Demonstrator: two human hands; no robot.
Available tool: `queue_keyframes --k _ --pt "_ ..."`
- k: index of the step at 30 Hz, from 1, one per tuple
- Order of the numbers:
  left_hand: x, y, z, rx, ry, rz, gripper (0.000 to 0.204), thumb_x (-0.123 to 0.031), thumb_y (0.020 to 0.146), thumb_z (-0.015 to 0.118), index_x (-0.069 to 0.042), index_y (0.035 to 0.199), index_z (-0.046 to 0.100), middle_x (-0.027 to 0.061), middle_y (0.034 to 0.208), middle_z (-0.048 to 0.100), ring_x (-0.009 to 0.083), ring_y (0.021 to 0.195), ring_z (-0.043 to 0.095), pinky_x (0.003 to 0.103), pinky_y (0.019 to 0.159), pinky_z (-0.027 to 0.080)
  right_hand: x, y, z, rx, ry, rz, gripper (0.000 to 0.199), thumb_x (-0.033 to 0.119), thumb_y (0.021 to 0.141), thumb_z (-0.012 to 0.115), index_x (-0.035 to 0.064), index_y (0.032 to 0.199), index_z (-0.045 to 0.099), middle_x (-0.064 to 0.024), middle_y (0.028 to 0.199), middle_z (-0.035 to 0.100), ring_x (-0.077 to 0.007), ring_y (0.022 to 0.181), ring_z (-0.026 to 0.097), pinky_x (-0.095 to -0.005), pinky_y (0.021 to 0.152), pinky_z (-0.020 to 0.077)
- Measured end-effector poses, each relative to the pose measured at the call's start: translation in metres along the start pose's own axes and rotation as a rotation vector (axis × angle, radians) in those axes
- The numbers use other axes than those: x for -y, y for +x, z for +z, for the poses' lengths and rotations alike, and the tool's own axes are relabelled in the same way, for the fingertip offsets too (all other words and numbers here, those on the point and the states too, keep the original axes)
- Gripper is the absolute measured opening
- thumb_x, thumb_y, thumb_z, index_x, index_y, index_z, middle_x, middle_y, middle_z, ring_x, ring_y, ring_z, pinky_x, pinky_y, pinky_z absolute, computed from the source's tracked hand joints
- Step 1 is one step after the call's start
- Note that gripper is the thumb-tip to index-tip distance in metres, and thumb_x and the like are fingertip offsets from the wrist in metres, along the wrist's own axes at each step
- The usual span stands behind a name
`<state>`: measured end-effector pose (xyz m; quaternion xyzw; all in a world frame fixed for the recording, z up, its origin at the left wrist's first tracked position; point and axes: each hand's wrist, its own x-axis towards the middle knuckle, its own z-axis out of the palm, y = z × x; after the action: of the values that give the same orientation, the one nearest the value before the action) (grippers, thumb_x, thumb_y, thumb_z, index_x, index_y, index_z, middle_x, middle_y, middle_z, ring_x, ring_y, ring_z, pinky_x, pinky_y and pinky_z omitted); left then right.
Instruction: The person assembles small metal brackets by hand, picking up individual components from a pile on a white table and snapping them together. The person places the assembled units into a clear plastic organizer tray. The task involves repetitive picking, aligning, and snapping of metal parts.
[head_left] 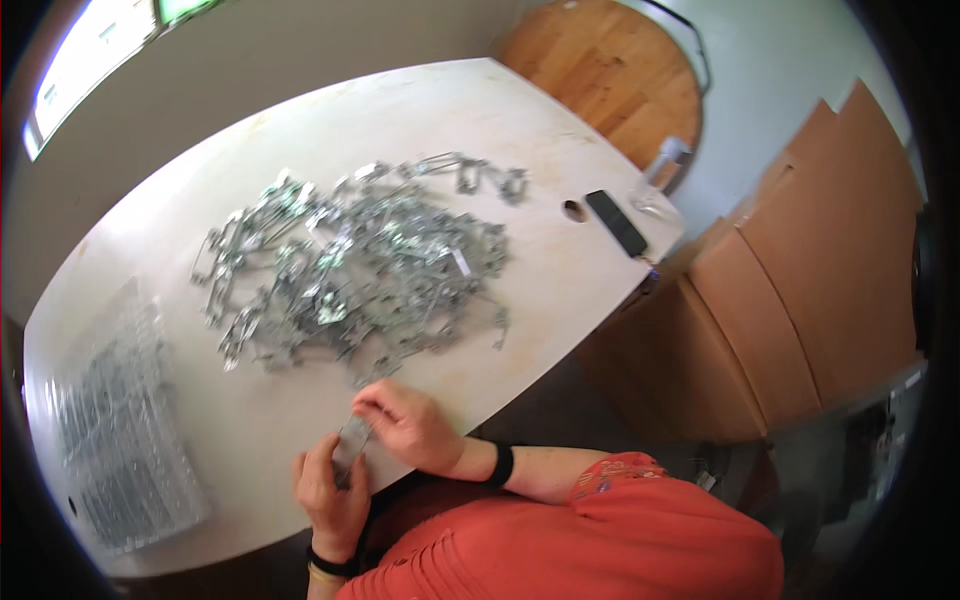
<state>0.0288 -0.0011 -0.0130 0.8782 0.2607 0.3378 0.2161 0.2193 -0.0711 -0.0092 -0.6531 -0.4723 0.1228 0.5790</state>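
Close to the table's near edge, my left hand grips a small grey metal piece between thumb and fingers. My right hand is closed at the piece's upper end, its fingertips pinched together there. The piece's exact shape is partly covered by my fingers and blurred. Just beyond my hands spreads a tangled heap of shiny metal brackets, with bent wire-like arms and flat plates.
On the left lies a clear plastic package with rows of grey parts. A dark phone rests at the white table's right, beside a round cable hole and a clear bottle. Cardboard and a round wooden tabletop stand beyond.
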Motion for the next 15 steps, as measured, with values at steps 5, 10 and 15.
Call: queue_keyframes --k 5,10,15 --pt "-0.001 0.008 0.004 -0.106 -0.028 0.037 0.05 0.0 0.085 0.086 -0.001 0.133 0.072 0.0133 0.109 0.076 0.0314 0.08 0.063 0.043 0.075 0.054 0.003 -0.006 -0.005 -0.067 0.157 0.186 0.012 0.012 0.112 0.074 0.0033 0.12 0.073 -0.0088 0.1 0.076 -0.014 0.088 0.072 -0.0309 0.08 0.0589" --pt "-0.005 0.009 0.004 -0.125 -0.032 -0.025 0.055 0.001 0.081 0.091 -0.002 0.132 0.072 0.012 0.113 0.077 0.0259 0.079 0.062 0.039 0.074 0.054 -0.004 -0.011 -0.012 0.006 0.196 0.141 0.012 0.003 0.107 0.078 0.0013 0.118 0.074 -0.0065 0.103 0.077 -0.0112 0.09 0.071 -0.0277 0.08 0.058" --pt "-0.004 0.007 0.004 -0.136 -0.046 -0.031 0.056 0.002 0.08 0.091 -0.002 0.133 0.072 0.012 0.114 0.078 0.0251 0.079 0.062 0.039 0.073 0.054 -0.003 -0.01 -0.01 0.086 0.104 0.088 0.012 0.001 0.105 0.079 0.0022 0.117 0.075 -0.0072 0.103 0.076 -0.0133 0.086 0.071 -0.0285 0.077 0.0571"
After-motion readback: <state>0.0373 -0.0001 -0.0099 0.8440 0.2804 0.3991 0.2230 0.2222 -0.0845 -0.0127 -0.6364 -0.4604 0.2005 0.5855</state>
